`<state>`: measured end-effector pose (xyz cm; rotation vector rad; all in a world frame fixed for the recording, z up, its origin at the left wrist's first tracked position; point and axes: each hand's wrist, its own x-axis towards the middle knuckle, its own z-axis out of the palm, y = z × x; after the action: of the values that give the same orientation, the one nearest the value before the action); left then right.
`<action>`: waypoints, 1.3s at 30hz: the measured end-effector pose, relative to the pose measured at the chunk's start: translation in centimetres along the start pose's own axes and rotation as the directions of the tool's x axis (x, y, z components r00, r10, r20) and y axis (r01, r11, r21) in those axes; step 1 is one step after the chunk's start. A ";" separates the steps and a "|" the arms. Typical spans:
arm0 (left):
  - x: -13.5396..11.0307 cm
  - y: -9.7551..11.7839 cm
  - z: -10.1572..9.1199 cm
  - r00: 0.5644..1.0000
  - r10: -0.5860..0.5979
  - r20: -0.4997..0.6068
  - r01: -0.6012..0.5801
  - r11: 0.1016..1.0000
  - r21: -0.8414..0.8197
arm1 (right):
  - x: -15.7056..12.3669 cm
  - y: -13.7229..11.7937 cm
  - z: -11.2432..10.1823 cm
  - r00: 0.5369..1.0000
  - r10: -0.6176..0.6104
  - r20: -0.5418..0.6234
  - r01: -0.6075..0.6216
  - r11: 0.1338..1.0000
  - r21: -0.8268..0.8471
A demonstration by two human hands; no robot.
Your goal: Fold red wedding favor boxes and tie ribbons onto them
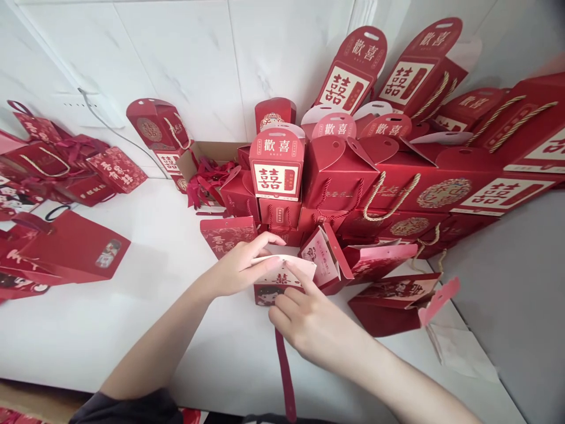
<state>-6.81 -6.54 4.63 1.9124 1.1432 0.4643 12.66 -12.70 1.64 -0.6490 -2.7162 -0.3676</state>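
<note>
A small red gift box (271, 290) with a pale inner flap stands on the white table (176, 330) in front of me. My left hand (241, 265) grips its left side and top flap, fingers curled over the edge. My right hand (309, 321) is closed with the index finger stretched out, pressing on the pale flap. A red ribbon strip (286, 377) trails from under the box toward me, passing below my right hand.
A tall pile of red gift boxes (353, 171) with rope handles fills the back and right. Folded boxes (388, 303) lie right of my hands. Flat red bags (66, 247) lie at left. A cardboard box of ribbons (207, 176) sits behind.
</note>
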 end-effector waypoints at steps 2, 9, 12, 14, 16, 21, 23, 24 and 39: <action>0.1 -0.2 -0.4 1.000 0.012 0.007 -0.012 1.000 0.016 | 0.1 0.2 0.4 1.000 0.010 -0.008 -0.010 1.000 -0.016; 0.4 -1.8 -1.9 0.991 0.068 0.112 -0.083 0.989 0.126 | 0.1 0.3 0.4 0.998 0.058 -0.027 -0.059 0.998 -0.020; 0.3 -1.7 -2.5 0.981 0.032 0.189 -0.050 0.994 0.095 | -0.1 0.5 0.5 0.996 0.076 0.039 -0.077 0.997 0.025; 0.1 -1.0 -2.7 0.982 0.013 0.187 -0.027 0.997 0.075 | -0.1 0.6 0.5 0.993 0.073 0.090 -0.079 0.995 0.067; -0.4 -0.2 -2.6 0.990 0.060 0.128 -0.077 0.989 0.130 | -0.1 0.8 0.4 0.990 0.057 0.129 -0.072 0.991 0.115; -1.9 1.1 -1.6 0.953 0.272 0.137 -0.304 0.845 0.441 | 0.0 1.3 0.5 0.985 0.055 0.162 -0.085 0.978 0.188; -2.2 1.1 -1.1 0.962 0.236 0.140 -0.274 0.847 0.455 | -0.1 1.7 0.4 0.985 0.051 0.163 -0.088 0.971 0.224; -2.3 1.1 -1.0 0.968 0.211 0.133 -0.248 0.862 0.442 | -0.2 1.8 0.4 0.987 0.050 0.154 -0.089 0.963 0.254; -2.0 1.1 -0.6 0.987 0.142 0.081 -0.163 0.887 0.432 | -0.5 1.6 1.2 0.863 0.499 -0.079 -0.379 0.743 0.552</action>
<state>-7.62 -8.23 6.05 2.4047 1.1394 0.2545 13.54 -11.11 0.68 -0.9810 -2.1909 0.3892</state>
